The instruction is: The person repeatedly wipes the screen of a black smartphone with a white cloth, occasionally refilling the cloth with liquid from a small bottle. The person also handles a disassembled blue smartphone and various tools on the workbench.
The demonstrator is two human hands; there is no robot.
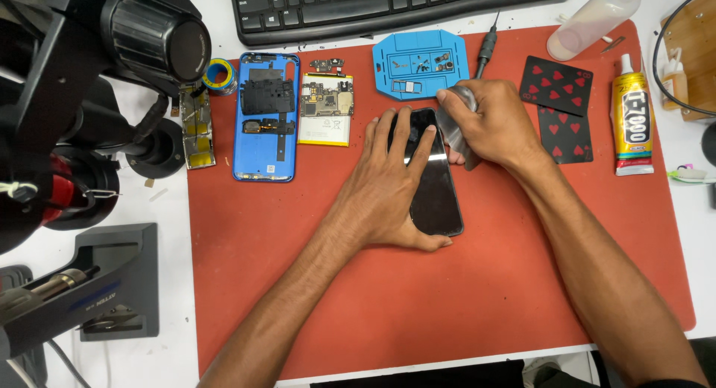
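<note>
Two hands at work on red mat [447,306] over white worktop [160,202]. Nearest, left edge: grey stand [112,284]. Mid-mat: black phone screen [435,190] lying flat, glass up. Left hand [384,190] spread over its left half, fingers flat on glass, thumb hooked under lower edge; grip open, pressing, not clenched. Right hand [488,123] at screen's top right corner, grip closed on grey cloth wad [456,127], wad touching glass. Hands hide most of upper screen. Left of hands: blue phone frame [266,120], opened, then circuit board on yellow battery [326,108]. Right: two black playing cards [559,108] with red hearts, glue tube [632,120] just off mat. Farther: blue parts tray [419,64], screwdriver [486,49], clear bottle [593,19], black keyboard [395,4]. Far left: microscope [89,82], tape roll [220,75].
</note>
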